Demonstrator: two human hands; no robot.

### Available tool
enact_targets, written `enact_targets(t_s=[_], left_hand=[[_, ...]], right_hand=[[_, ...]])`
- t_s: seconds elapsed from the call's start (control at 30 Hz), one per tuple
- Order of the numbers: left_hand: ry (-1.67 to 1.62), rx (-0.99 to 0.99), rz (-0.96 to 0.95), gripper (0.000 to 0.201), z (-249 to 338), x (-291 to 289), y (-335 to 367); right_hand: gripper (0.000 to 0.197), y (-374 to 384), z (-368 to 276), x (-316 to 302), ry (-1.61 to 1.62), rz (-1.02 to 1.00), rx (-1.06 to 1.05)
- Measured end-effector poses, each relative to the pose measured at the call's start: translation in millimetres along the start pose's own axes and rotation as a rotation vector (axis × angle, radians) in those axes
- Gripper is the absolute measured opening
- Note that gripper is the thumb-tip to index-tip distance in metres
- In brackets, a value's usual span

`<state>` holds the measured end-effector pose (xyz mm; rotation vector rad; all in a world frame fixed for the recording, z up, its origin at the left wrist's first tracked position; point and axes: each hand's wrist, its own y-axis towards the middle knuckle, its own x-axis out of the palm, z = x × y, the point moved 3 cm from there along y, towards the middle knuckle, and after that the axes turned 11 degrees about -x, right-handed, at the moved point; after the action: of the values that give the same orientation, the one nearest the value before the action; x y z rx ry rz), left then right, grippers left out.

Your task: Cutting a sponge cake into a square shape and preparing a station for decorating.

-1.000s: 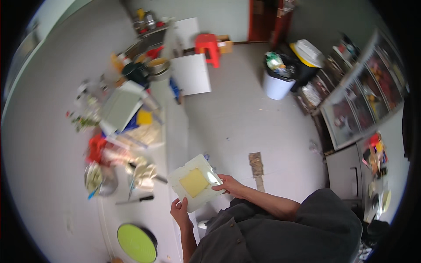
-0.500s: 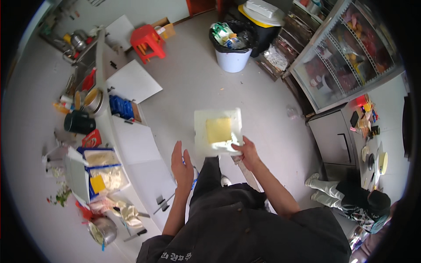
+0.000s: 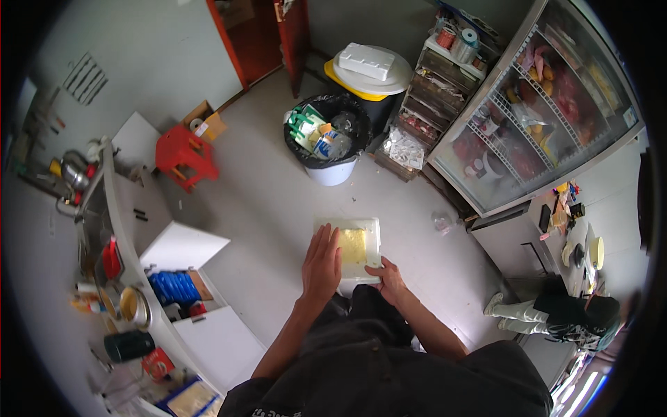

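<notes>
Along the left side, a pale desk (image 3: 167, 337) loaded with a steel pot (image 3: 144, 311) and a dark green jug (image 3: 129, 345), and under it a swung-out white cabinet door (image 3: 182, 244) beside some blue packets (image 3: 174, 287). Next, out on the floor (image 3: 257, 201), a red stool (image 3: 186, 156); best to give its legs a wide berth when stepping.

Toward the middle, the left hand (image 3: 322, 265), fingers straight and grasping nothing, in front of the tray's left part; cannot tell whether touching. Beyond it, a pale bin (image 3: 330, 174) with a black liner, to be kept well apart from the load. Close by the left thumb, a yellow slab (image 3: 353, 247) flat on a white tray (image 3: 373, 240), out before the body, above the floor. At the tray's near right corner, the right hand (image 3: 390, 279), gripping with thumb on top, fingers probably underneath.

Hold the tray level, to guard against a dip at the far left, a likely weakness of such a one-corner grip. Better to support that side from below, fingertips off the slab.

Farther right, crumpled clear plastic (image 3: 442, 222) to step around, then a glass-fronted cabinet (image 3: 538, 104) and a co-worker (image 3: 580, 320).
</notes>
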<state>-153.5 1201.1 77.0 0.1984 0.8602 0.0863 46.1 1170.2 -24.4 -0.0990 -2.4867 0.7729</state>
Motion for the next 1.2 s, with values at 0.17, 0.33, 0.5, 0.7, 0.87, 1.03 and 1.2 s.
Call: enact_targets(t_s=[0.17,0.33,0.5,0.7,0.87,1.03,1.2], left_hand=[[0.073,0.088,-0.036,0.051,-17,30,119],[0.207,0.177,-0.095,0.056,-48,109,258],[0.480,0.118,-0.373,0.063,-138,201,360],[0.338,0.127,-0.665,0.081,-167,230,396],[0.381,0.277,-0.204,0.068,-137,203,498],[0.172,-0.127,-0.472,0.057,-182,225,483],[-0.556,-0.429,-0.429,0.052,-121,128,554]], right_hand=[[0.045,72,-6,9,0.043,0.109,0.058],[0.047,205,-46,26,-0.066,0.183,0.049],[0.033,332,-161,101,-0.147,0.148,-0.076],[0.031,391,-150,94,-0.129,0.286,0.245],[0.031,448,-239,137,-0.146,0.097,-0.150],[0.045,454,-203,135,-0.051,0.157,-0.049],[0.051,447,-203,115,-0.266,0.134,-0.304]])
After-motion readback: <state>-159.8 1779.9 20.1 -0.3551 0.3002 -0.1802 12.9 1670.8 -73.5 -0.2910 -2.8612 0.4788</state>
